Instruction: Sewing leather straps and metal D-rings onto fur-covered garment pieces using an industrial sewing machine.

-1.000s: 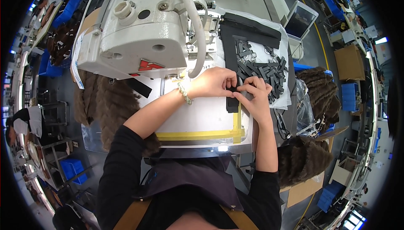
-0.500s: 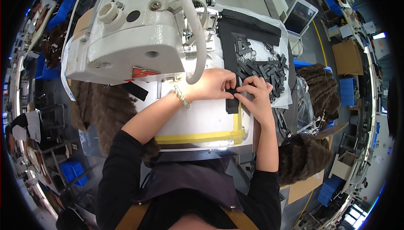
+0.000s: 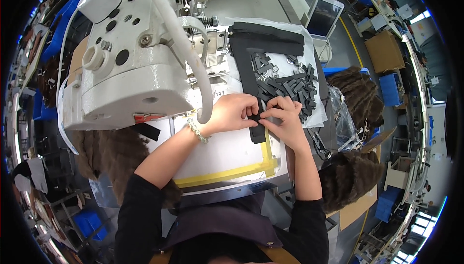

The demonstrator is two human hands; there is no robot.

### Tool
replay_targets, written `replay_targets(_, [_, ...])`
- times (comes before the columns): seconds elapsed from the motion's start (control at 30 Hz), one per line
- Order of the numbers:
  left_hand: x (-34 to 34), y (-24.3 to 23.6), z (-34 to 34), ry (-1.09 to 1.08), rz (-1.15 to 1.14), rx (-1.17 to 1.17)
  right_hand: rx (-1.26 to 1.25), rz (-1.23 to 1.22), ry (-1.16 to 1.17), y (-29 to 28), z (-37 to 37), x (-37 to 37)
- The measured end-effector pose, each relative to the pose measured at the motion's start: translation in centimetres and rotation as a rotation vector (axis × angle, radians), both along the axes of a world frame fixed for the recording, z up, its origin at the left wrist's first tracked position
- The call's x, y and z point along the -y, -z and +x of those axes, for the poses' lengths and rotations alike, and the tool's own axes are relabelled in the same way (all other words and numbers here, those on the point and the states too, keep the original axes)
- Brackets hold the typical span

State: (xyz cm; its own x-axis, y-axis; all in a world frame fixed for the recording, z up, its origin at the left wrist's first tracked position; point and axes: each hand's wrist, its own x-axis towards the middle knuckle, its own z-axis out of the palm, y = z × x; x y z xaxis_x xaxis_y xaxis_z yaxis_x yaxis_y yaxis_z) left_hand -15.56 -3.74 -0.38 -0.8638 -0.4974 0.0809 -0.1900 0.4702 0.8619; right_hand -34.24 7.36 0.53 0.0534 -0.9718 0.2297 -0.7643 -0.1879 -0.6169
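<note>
A long black fabric strip lies down the right part of the white work surface, and both my hands meet over it. My left hand, with a pale beaded bracelet at the wrist, is closed with thumb and fingertips pinching at the strip. From the right, my right hand pinches the same spot, its fingertips almost touching the left ones. A thin light edge shows between the fingers; any small piece held there is mostly hidden. Just beyond lies a heap of short black strips and metal rings.
A large white sewing machine stands close at the left, its hose hanging near my left hand. Brown fur pieces lie on both sides. Scissors rest right of my hand. Yellow tape borders the front; a tablet stands behind.
The whole view has shifted, so machine and heap appear further left and lower. My hands keep their pinch at the strip, with only slight finger movement.
</note>
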Motion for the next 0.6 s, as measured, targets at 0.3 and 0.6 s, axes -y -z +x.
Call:
replay_targets(0.3, [-0.27, 0.53, 0.04, -0.022, -0.042, -0.058, -0.026, -0.026, -0.003, 0.37, 0.08, -0.09])
replay_targets(0.6, [-0.28, 0.56, -0.11, -0.026, -0.049, -0.048, -0.012, -0.033, 0.009, 0.37, 0.03, 0.03])
